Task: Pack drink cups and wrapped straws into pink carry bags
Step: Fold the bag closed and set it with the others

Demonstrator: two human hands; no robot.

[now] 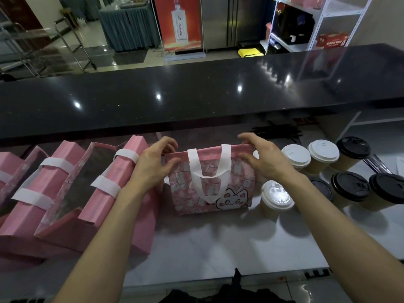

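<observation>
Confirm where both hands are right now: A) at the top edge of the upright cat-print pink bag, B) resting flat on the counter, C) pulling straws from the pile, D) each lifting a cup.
A: the left hand and right hand grip the top corners of the cat-print pink bag; the cups stand untouched beside it.

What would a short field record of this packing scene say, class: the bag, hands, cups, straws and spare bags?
bag: pink cat-print bag, upright on the white worktop
hands: left hand and right hand grip the bag's top rim
cups: white-lid cups and black-lid cups, right of the bag
straws: dark straws behind the cups
spare bags: pink bags lying left
</observation>
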